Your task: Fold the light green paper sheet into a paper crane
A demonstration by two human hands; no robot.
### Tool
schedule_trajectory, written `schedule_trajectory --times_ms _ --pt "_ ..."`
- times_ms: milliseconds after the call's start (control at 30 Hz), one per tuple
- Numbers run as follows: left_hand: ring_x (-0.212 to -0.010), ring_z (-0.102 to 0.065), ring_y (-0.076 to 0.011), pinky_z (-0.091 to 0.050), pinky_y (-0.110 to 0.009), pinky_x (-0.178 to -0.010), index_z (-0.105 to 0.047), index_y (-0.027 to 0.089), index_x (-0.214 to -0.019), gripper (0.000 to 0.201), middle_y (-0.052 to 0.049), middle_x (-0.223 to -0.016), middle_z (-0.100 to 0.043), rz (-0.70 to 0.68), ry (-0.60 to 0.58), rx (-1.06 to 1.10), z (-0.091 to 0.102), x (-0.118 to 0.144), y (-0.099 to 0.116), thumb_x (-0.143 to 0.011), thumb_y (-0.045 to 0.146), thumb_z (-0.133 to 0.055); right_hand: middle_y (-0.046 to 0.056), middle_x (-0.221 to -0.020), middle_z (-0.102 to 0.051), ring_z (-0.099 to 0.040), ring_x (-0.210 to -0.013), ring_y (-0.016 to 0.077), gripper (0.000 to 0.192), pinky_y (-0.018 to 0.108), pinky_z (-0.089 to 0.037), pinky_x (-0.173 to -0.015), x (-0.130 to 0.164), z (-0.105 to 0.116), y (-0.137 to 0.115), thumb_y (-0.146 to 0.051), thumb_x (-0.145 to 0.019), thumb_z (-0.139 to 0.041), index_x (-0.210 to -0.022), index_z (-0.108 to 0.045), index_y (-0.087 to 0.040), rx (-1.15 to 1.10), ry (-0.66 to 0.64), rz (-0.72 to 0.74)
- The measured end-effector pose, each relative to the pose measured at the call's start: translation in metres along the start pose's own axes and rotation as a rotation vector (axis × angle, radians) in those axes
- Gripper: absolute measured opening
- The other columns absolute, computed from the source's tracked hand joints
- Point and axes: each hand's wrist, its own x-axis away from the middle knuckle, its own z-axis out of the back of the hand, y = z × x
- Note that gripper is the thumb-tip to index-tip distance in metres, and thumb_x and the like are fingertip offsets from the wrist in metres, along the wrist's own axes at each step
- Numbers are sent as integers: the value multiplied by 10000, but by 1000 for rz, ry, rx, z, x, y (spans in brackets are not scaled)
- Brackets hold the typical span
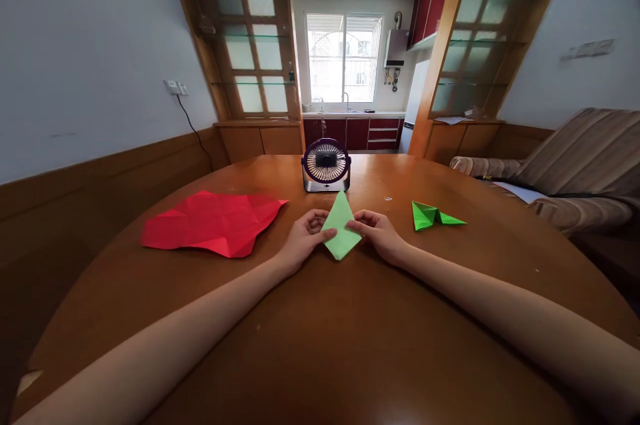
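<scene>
A pale green folded paper (341,217), shaped like a kite with its long point away from me, is held up between both hands over the middle of the table. My left hand (306,238) grips its left edge, thumb on the front face and fingers curled behind. On the right edge, my right hand (379,233) pinches it the same way. To the left lies a large creased sheet of red paper (215,221), spread out. A brighter green folded paper piece (431,215) with pointed ends rests to the right of my right hand.
A small round desk fan (327,163) stands just beyond the paper on the brown wooden table (340,345). A striped armchair (580,165) is at the right. Behind are a wall socket with a cable (187,119), glass-shelved cabinets and a kitchen window (344,58).
</scene>
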Motion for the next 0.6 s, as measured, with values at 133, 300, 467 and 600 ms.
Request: schedule_trajectory --times_ms 133,300,467,600 --pt "-717 -645 -158 -509 -286 -681 -538 159 -965 526 -24 -835 -671 -9 219 108 3 -3 -1 -559 292 -847 -36 -615 -612 -524 -514 87 294 234 -382 -521 1 -1 -2 -403 -680 -770 -777 -616 -173 29 -137 -35" --pt "-745 -677 -199 -537 -351 -715 -455 186 -1187 754 -69 -929 -700 100 175 213 2 -1 4 -551 218 -858 -24 -608 -632 -558 -518 97 276 233 -394 -521 2 1 0 -367 -673 -774 -735 -589 -171 34 -157 -52" --pt "-824 -679 -216 -555 -343 -736 -497 164 -1168 722 -107 -1045 -683 123 147 254 2 -4 1 -537 138 -848 -53 -605 -580 -529 -514 80 287 222 -417 -516 1 0 0 -359 -697 -758 -840 -584 -180 20 -120 3" --pt "-818 -676 -212 -567 -343 -695 -251 234 -1411 1042 -107 -1085 -665 97 316 286 1 -4 0 -558 113 -837 -26 -796 -615 -584 -635 103 494 226 -470 -548 3 -3 -1 -324 -638 -811 -1023 -524 -212 96 -145 74"
